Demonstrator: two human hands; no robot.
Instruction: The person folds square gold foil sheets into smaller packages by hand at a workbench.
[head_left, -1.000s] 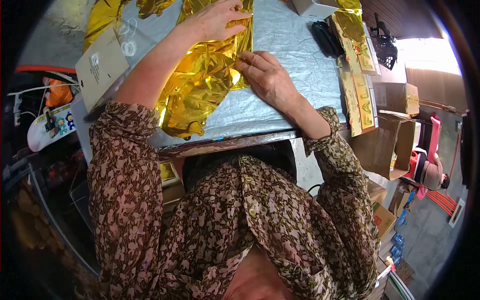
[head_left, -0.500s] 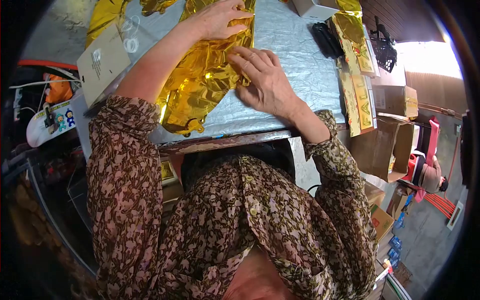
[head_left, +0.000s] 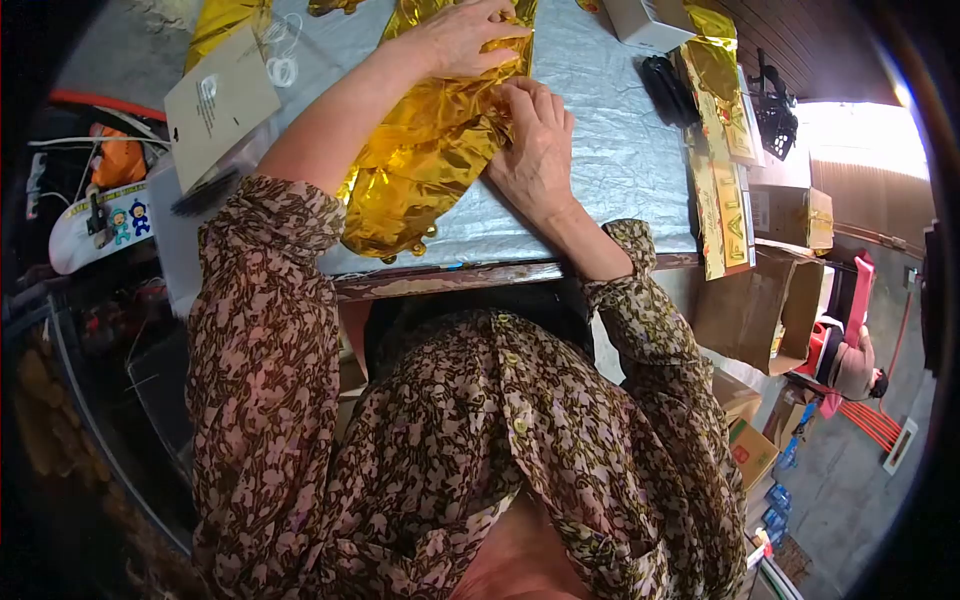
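Note:
A crinkled gold foil piece [head_left: 415, 165] lies across the silvery covered table [head_left: 590, 165] and reaches near its front edge. My left hand [head_left: 465, 42] rests on the foil's upper part, palm down, with thumb and fingers apart. Nearer to me, my right hand [head_left: 537, 150] has its fingers curled at the foil's right edge, pinching it. The fingertips of my right hand are partly hidden by the foil. Small rounded tabs stick out from the foil's lower end.
A printed card [head_left: 222, 108] and clear loops [head_left: 283, 68] lie at the left. At the right are a black object [head_left: 668, 90], gold-patterned packs [head_left: 708, 205] and a white box [head_left: 650, 22]. Cardboard boxes [head_left: 752, 305] stand beyond; another person [head_left: 850, 365] is at far right.
My right hand has curled its fingers at the foil's edge, where they were stretched over it. The foil's lower end looks narrower and more gathered. The view has shifted slightly.

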